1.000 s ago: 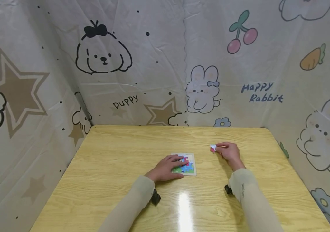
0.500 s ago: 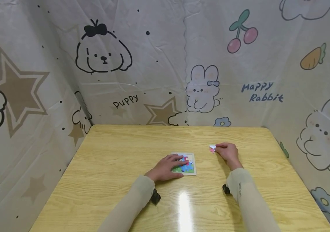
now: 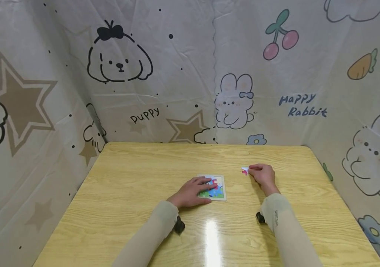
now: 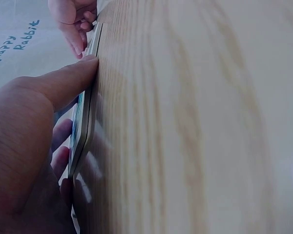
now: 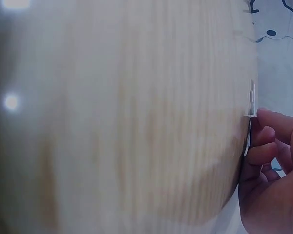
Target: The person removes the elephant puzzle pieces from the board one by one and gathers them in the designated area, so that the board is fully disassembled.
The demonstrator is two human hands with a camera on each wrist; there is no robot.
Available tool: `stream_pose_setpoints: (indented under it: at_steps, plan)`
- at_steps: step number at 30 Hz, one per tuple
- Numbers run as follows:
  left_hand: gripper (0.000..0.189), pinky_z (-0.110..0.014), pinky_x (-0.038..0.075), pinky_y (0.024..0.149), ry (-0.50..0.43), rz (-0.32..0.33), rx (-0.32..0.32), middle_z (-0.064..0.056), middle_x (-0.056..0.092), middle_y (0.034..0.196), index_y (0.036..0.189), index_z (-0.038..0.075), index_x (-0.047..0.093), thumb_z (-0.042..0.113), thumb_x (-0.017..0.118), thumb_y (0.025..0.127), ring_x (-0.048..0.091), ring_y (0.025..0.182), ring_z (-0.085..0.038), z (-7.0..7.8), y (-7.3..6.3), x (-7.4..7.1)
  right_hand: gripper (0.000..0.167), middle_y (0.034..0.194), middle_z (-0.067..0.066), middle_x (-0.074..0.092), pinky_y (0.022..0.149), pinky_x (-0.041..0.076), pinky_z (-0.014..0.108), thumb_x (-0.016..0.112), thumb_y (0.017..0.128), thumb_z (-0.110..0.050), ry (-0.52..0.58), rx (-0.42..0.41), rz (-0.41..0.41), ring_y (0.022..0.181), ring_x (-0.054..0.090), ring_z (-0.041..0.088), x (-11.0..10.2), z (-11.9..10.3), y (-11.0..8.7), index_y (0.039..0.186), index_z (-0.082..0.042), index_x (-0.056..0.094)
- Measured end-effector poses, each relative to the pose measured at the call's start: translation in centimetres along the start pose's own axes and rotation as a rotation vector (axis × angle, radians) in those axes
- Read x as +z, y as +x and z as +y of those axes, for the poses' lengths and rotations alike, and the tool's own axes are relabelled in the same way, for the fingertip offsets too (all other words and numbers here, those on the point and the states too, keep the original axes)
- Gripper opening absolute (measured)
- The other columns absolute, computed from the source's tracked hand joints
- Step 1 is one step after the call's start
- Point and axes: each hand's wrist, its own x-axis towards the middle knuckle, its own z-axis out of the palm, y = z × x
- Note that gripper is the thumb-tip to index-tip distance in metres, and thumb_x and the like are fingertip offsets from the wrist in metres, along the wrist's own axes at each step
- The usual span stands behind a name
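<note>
A small square jigsaw puzzle in a pale frame (image 3: 224,188) lies on the table, its picture blue, green and red. My left hand (image 3: 190,193) rests over its left part with the fingers spread, covering much of the picture. In the left wrist view, the left thumb (image 4: 71,80) touches the near edge of the board. To the right and farther back, my right hand (image 3: 264,176) pinches a small white and pink puzzle piece (image 3: 244,171) between thumb and fingers. The right wrist view has the right hand (image 5: 268,156) low at the tabletop, the piece nearly edge-on.
The wood-grain table (image 3: 136,174) reaches back to a printed curtain (image 3: 183,85) with cartoon animals, and more curtain hangs at both sides. A dark wrist camera (image 3: 179,225) sits at the left cuff, another black camera (image 3: 260,217) at the right.
My right hand has shifted very slightly left over the second, and the puzzle piece in its fingers has changed its tilt. The left hand and the framed puzzle have stayed in place.
</note>
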Motion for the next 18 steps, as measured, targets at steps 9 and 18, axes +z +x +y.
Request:
stream_pose_setpoints:
  at_steps: [9, 18]
  plan:
    - [0.062, -0.053, 0.023, 0.128, -0.003, 0.0, 0.013, 0.01, 0.029, 0.17, 0.158, 0.042, 0.041, 0.055, 0.061, 0.1, 0.025, 0.158, -0.025, 0.1, 0.1, -0.1, 0.027, 0.114, 0.02, 0.075, 0.071, 0.047, 0.024, 0.074, 0.096, -0.019, -0.006, -0.016, -0.003, 0.099, 0.065, 0.028, -0.2, 0.1, -0.1, 0.114, 0.0, 0.078]
    - [0.064, -0.053, 0.023, 0.128, -0.02, 0.005, 0.01, 0.008, 0.031, 0.17, 0.159, 0.039, 0.041, 0.054, 0.062, 0.1, 0.025, 0.158, -0.026, 0.1, 0.0, -0.1, 0.029, 0.107, 0.019, 0.076, 0.061, 0.048, 0.02, 0.075, 0.095, -0.016, 0.064, -0.064, -0.059, 0.08, 0.066, 0.018, 0.5, -1.1, -1.1, 0.119, 0.001, 0.076]
